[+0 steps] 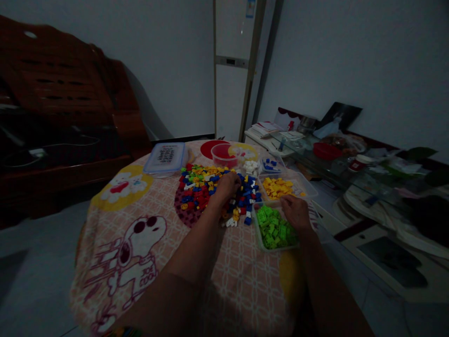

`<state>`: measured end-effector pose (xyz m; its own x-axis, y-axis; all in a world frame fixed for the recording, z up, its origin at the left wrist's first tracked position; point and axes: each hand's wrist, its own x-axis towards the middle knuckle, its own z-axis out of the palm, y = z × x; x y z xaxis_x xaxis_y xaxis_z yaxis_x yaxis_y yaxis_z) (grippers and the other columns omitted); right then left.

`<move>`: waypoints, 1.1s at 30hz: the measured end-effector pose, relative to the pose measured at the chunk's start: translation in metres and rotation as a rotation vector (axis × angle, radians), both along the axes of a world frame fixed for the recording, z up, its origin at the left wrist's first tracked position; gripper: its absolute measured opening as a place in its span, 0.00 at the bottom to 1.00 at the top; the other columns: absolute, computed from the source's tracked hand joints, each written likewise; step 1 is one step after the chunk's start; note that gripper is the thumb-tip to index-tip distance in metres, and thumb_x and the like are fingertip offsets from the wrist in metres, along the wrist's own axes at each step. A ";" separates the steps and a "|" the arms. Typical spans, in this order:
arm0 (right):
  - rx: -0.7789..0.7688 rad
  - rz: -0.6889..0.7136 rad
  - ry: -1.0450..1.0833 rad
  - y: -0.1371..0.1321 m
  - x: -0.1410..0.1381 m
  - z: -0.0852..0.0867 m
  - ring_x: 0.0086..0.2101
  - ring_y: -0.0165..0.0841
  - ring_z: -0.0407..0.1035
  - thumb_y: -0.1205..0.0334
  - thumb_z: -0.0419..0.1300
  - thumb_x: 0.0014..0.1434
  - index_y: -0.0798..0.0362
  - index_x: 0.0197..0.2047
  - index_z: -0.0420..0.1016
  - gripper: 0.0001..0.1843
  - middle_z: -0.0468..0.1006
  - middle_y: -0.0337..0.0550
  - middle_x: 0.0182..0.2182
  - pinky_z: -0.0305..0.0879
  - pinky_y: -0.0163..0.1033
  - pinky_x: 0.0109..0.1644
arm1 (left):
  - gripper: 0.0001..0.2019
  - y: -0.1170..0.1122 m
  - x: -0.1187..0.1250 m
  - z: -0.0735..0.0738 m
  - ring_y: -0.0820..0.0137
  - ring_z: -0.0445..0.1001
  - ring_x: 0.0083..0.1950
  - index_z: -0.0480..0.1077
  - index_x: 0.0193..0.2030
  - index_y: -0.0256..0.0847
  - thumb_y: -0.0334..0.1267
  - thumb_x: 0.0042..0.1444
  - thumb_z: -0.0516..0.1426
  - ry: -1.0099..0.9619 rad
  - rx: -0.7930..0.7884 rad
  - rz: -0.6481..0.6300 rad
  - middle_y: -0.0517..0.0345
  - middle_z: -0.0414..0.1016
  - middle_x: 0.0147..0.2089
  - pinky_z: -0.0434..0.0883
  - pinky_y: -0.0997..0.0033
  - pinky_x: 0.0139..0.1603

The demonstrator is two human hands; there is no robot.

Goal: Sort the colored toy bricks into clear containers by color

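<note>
A pile of mixed coloured bricks (201,187) lies in the middle of a round table (140,243) with a cartoon-dog cloth. My left hand (227,183) rests on the pile's right side, fingers curled down into the bricks; what they hold is hidden. My right hand (295,210) hovers over the far edge of a clear tub of green bricks (273,229), fingers pinched together. Behind it stands a tub of yellow bricks (280,187). Farther back are a small tub of blue bricks (270,164) and white bricks (250,167).
A lidded clear box (165,158) and a red bowl (224,154) stand at the table's far side. A dark wooden bench (63,117) is at the left. A low glass table (351,164) crowded with clutter is at the right. A tall white unit (233,70) stands by the wall.
</note>
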<state>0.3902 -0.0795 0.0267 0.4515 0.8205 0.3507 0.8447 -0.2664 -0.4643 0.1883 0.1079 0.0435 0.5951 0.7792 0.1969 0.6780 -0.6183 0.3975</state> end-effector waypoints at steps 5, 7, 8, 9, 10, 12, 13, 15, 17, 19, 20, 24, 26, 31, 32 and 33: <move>0.002 0.000 -0.006 0.000 -0.001 0.001 0.30 0.37 0.74 0.57 0.51 0.61 0.55 0.39 0.83 0.20 0.83 0.51 0.32 0.64 0.38 0.40 | 0.12 0.011 -0.015 0.007 0.64 0.77 0.46 0.81 0.39 0.41 0.31 0.53 0.57 -0.090 0.022 0.019 0.53 0.82 0.41 0.71 0.69 0.50; 0.003 -0.004 -0.004 0.000 -0.001 0.001 0.31 0.37 0.74 0.57 0.51 0.61 0.56 0.39 0.83 0.20 0.83 0.51 0.33 0.64 0.39 0.40 | 0.12 0.014 -0.022 0.011 0.64 0.77 0.45 0.82 0.39 0.40 0.32 0.52 0.57 -0.138 0.028 0.035 0.54 0.83 0.41 0.71 0.69 0.50; 0.001 -0.001 -0.003 0.000 -0.001 0.000 0.30 0.37 0.74 0.57 0.51 0.61 0.56 0.39 0.83 0.20 0.83 0.51 0.33 0.64 0.38 0.40 | 0.12 0.015 -0.024 0.014 0.64 0.77 0.44 0.82 0.40 0.40 0.33 0.53 0.57 -0.165 0.031 0.046 0.53 0.83 0.42 0.71 0.69 0.50; -0.001 0.002 -0.002 0.000 -0.001 0.000 0.30 0.36 0.74 0.57 0.51 0.61 0.55 0.39 0.83 0.19 0.83 0.51 0.32 0.64 0.38 0.39 | 0.12 0.015 -0.026 0.017 0.64 0.77 0.44 0.82 0.40 0.39 0.34 0.53 0.57 -0.192 0.031 0.058 0.53 0.83 0.42 0.71 0.69 0.49; -0.003 0.006 -0.003 0.001 0.000 0.000 0.30 0.36 0.74 0.56 0.51 0.61 0.55 0.38 0.83 0.19 0.83 0.50 0.32 0.64 0.38 0.39 | 0.12 0.014 -0.028 0.019 0.65 0.77 0.43 0.82 0.41 0.38 0.35 0.54 0.57 -0.218 0.029 0.064 0.53 0.83 0.41 0.71 0.69 0.48; -0.005 0.007 -0.009 0.001 0.001 -0.001 0.29 0.36 0.73 0.56 0.52 0.61 0.54 0.38 0.83 0.19 0.83 0.48 0.30 0.64 0.38 0.38 | 0.13 0.012 -0.029 0.024 0.66 0.77 0.40 0.81 0.41 0.37 0.37 0.56 0.57 -0.259 0.029 0.057 0.53 0.83 0.40 0.70 0.69 0.47; -0.004 0.005 -0.009 0.001 0.001 -0.001 0.29 0.35 0.73 0.56 0.51 0.61 0.54 0.38 0.82 0.19 0.83 0.48 0.30 0.63 0.38 0.38 | 0.13 0.011 -0.029 0.026 0.66 0.77 0.39 0.81 0.40 0.37 0.38 0.57 0.56 -0.274 0.032 0.048 0.53 0.83 0.39 0.70 0.69 0.46; 0.002 0.010 -0.005 0.001 0.001 -0.001 0.29 0.35 0.73 0.56 0.51 0.61 0.54 0.38 0.82 0.19 0.83 0.48 0.31 0.63 0.38 0.38 | 0.13 0.008 -0.028 0.030 0.67 0.76 0.37 0.81 0.39 0.37 0.38 0.57 0.56 -0.295 0.035 0.026 0.53 0.82 0.37 0.70 0.70 0.45; 0.004 0.014 0.002 0.000 0.001 -0.001 0.29 0.36 0.73 0.56 0.51 0.61 0.54 0.38 0.82 0.19 0.83 0.49 0.31 0.64 0.38 0.38 | 0.12 0.005 -0.026 0.035 0.68 0.75 0.36 0.81 0.38 0.36 0.38 0.57 0.56 -0.324 0.030 0.014 0.54 0.82 0.35 0.69 0.70 0.43; 0.005 0.012 0.009 0.000 0.001 -0.002 0.28 0.36 0.73 0.55 0.51 0.61 0.54 0.38 0.82 0.19 0.82 0.49 0.30 0.64 0.38 0.38 | 0.11 0.000 -0.025 0.041 0.69 0.74 0.34 0.80 0.37 0.36 0.38 0.56 0.57 -0.362 0.010 -0.007 0.55 0.81 0.33 0.68 0.72 0.40; 0.008 0.009 0.011 0.000 0.000 -0.002 0.28 0.36 0.73 0.55 0.51 0.61 0.54 0.37 0.82 0.19 0.82 0.49 0.30 0.64 0.38 0.38 | 0.11 -0.006 -0.023 0.045 0.70 0.73 0.33 0.80 0.36 0.35 0.38 0.56 0.57 -0.382 -0.008 -0.035 0.56 0.80 0.32 0.67 0.72 0.38; 0.054 0.003 0.047 0.001 0.001 -0.001 0.30 0.37 0.74 0.55 0.52 0.60 0.54 0.37 0.82 0.19 0.83 0.49 0.31 0.66 0.39 0.39 | 0.11 -0.054 -0.005 0.061 0.72 0.71 0.30 0.79 0.33 0.34 0.39 0.57 0.57 -0.415 -0.131 -0.338 0.58 0.77 0.28 0.65 0.75 0.34; 0.106 0.003 0.096 0.000 0.002 0.003 0.33 0.38 0.75 0.55 0.53 0.58 0.54 0.36 0.82 0.18 0.83 0.50 0.32 0.67 0.40 0.41 | 0.10 -0.086 0.008 0.064 0.72 0.73 0.31 0.79 0.35 0.36 0.38 0.59 0.57 -0.417 -0.170 -0.539 0.57 0.79 0.30 0.66 0.75 0.35; 0.241 -0.091 0.352 -0.012 0.006 0.024 0.28 0.38 0.74 0.51 0.56 0.55 0.56 0.39 0.83 0.20 0.83 0.49 0.31 0.69 0.40 0.31 | 0.10 -0.102 0.015 0.054 0.69 0.76 0.37 0.79 0.36 0.39 0.36 0.59 0.56 -0.318 -0.053 -0.465 0.54 0.81 0.36 0.68 0.73 0.40; 0.255 -0.119 0.394 -0.016 0.006 0.028 0.25 0.38 0.73 0.50 0.56 0.55 0.57 0.39 0.83 0.21 0.83 0.48 0.29 0.68 0.40 0.29 | 0.10 -0.091 0.008 0.052 0.68 0.76 0.38 0.79 0.36 0.39 0.36 0.59 0.56 -0.304 -0.029 -0.355 0.54 0.82 0.37 0.68 0.72 0.42; 0.266 -0.138 0.421 -0.020 0.006 0.032 0.23 0.37 0.72 0.49 0.57 0.54 0.57 0.39 0.83 0.22 0.82 0.48 0.28 0.67 0.39 0.27 | 0.10 -0.077 0.000 0.049 0.67 0.76 0.39 0.79 0.36 0.39 0.36 0.59 0.56 -0.309 0.002 -0.226 0.53 0.82 0.37 0.69 0.71 0.43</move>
<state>0.3957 -0.0991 0.0583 0.6963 0.6503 0.3038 0.5352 -0.1883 -0.8235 0.1882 0.0313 0.0928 0.6638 0.6347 0.3956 0.3730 -0.7395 0.5604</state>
